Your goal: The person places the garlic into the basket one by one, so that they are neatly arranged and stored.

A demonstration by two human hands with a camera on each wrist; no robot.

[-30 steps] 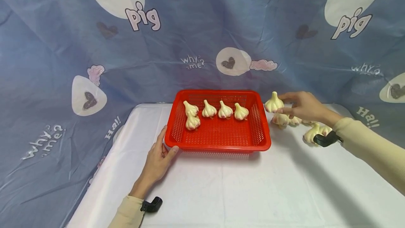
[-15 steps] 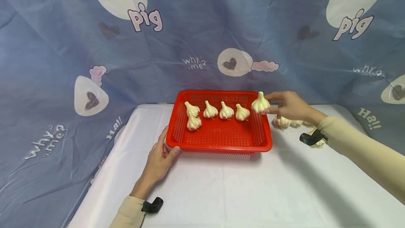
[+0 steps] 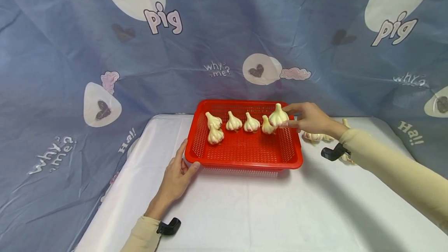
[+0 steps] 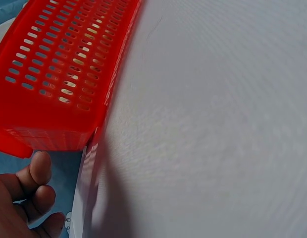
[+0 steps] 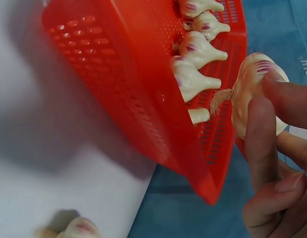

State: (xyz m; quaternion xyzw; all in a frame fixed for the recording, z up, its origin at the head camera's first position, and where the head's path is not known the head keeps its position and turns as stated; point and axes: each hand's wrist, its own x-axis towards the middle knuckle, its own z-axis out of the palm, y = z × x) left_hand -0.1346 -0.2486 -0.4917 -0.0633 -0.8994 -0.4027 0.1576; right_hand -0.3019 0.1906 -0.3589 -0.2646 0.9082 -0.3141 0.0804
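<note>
Basket (image 3: 241, 163): one, on the counter (image 3: 224, 209), toward its rear edge; backdrop cloth (image 3: 217, 30) behind.
In basket: five garlic bulbs. Left end, one rear bulb (image 3: 213, 120) with a front bulb (image 3: 215, 136) directly before it; rightward along the rear, second bulb (image 3: 233, 122), third bulb (image 3: 251, 123), fourth bulb (image 3: 267, 126).
Held bulb (image 3: 278, 116): in the right hand (image 3: 308, 118), above the basket's right rear part.
Left hand (image 3: 175, 174): at the basket's front left corner.
Loose bulbs (image 3: 313, 137): on the counter, right of the basket, partly hidden behind the right arm; count unclear.
</note>
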